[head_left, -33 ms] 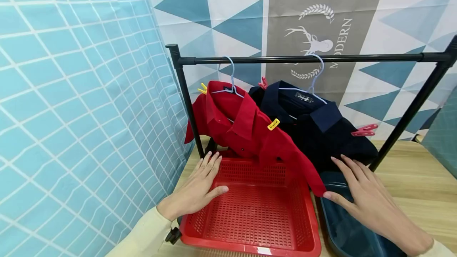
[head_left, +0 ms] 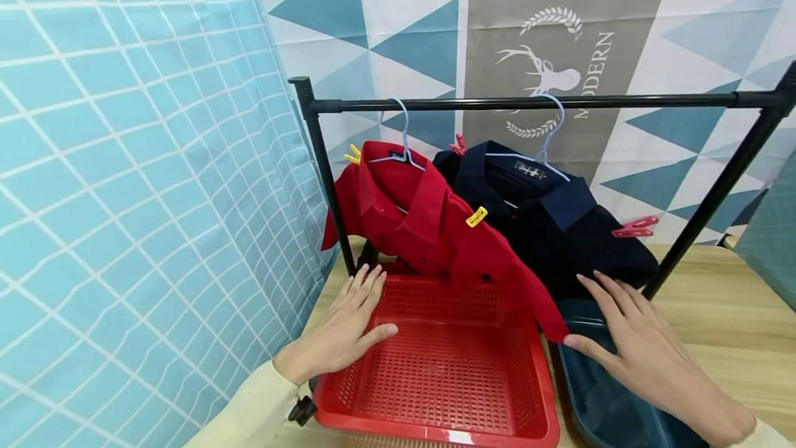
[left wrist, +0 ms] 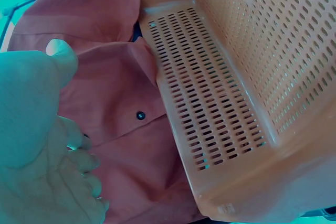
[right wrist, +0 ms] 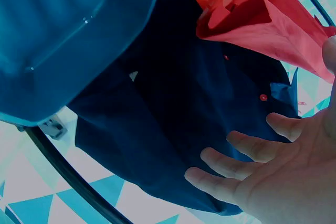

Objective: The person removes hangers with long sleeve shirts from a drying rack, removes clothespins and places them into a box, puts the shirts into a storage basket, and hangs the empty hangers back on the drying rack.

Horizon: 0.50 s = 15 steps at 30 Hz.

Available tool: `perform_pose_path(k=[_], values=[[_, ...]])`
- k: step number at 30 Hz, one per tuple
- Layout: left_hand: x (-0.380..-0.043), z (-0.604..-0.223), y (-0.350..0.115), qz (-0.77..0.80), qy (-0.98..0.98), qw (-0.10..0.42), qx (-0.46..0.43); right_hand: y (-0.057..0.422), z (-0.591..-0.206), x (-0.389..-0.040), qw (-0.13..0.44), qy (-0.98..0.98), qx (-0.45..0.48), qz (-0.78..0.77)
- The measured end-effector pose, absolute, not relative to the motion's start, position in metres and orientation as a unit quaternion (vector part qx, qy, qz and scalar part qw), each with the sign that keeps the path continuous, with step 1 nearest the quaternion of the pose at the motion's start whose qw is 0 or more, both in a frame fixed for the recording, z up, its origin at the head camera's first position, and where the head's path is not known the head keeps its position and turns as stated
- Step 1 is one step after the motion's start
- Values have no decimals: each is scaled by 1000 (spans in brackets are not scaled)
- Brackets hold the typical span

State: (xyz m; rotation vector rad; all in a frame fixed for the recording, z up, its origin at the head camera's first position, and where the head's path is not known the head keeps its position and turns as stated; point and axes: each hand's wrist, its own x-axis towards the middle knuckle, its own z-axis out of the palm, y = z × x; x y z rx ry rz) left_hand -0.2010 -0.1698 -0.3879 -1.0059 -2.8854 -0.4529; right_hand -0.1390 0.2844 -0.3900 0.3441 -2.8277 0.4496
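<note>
A red shirt [head_left: 425, 247] hangs on a pale blue hanger [head_left: 407, 151], its long sleeve draped across the back right of a red plastic basket [head_left: 435, 365]. Beside it, a dark navy shirt [head_left: 535, 234] hangs on a second hanger [head_left: 552, 126]. Over the basket's left rim, my left hand [head_left: 345, 327] is spread with straight fingers and holds nothing; the left wrist view shows it before the shirt front [left wrist: 126, 93]. My right hand [head_left: 640, 344] is likewise spread above a dark blue basin [head_left: 612, 399], thumb tip right at the red sleeve's end, fingertips overlapping the navy shirt.
A black rack bar [head_left: 472, 104] carries both hangers. Yellow clothespins [head_left: 476, 217] grip the red shirt's shoulders, and red ones [head_left: 636, 227] the navy shirt's. A blue checked curtain [head_left: 137, 192] lines the left side. The wooden tabletop [head_left: 734, 310] shows at the right.
</note>
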Motion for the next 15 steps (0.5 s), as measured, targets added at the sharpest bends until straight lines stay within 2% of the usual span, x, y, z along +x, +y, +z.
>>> perform_pose_path(k=[12,15], values=[[-200,-389,-181,-183,-938,9,-294,281,-394,-136,148,-961,145,185],[-201,-388,-185,-195,-938,39,-284,275,-390,-136,158,-958,147,187]])
